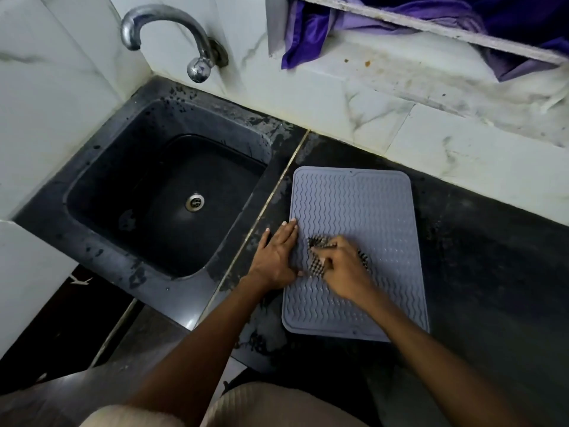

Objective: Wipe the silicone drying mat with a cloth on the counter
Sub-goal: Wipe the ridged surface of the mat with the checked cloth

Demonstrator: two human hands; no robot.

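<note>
Pressing down on the grey-blue wavy-ribbed silicone drying mat (354, 229), the right hand (345, 266) is closed over a crumpled black-and-white checked cloth (317, 263). Left hand (277, 257) lies flat, fingers spread, empty, on the mat's edge just beside the cloth. Mat lies flat on the dark stone counter (480, 257). Black sink basin (160, 195) further left of the left hand.

The drying mat (354, 211) lies on the counter (477, 257), right of the sink (101, 186); the tap (172, 35) is behind the sink.
</note>
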